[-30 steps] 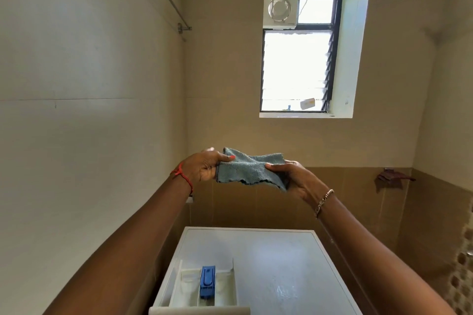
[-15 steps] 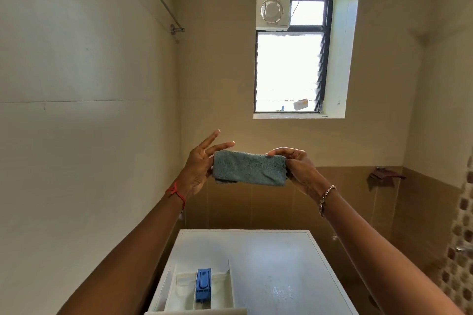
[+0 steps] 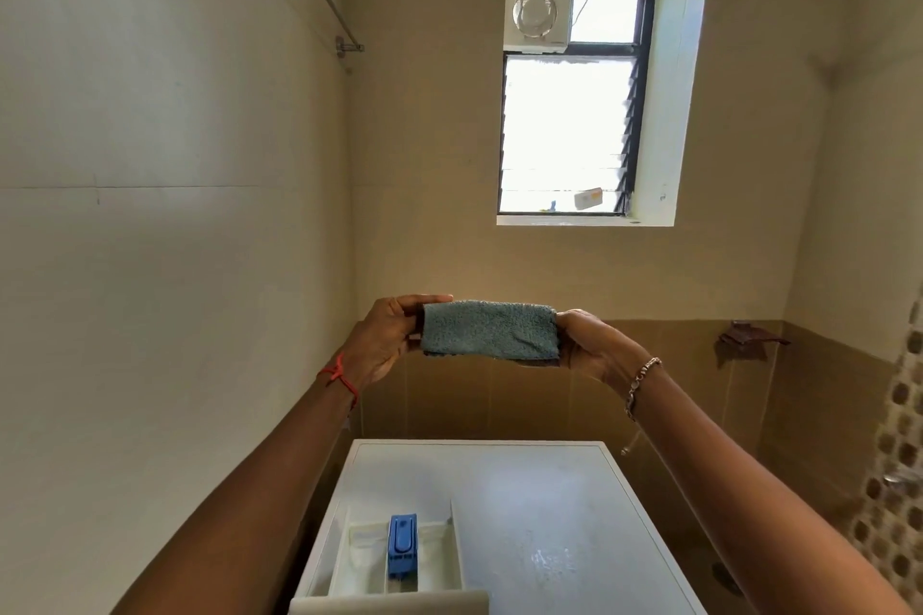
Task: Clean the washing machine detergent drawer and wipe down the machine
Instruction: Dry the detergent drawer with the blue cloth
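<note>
Blue cloth, folded, pinched at nine by left hand, at three by right hand, above washer.

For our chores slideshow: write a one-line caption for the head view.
Left hand and right hand hold a folded cloth above the washer; the drawer rests on top.

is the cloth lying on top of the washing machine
No, the left hand and the right hand hold the folded cloth by its ends in the air above the washing machine.
</note>
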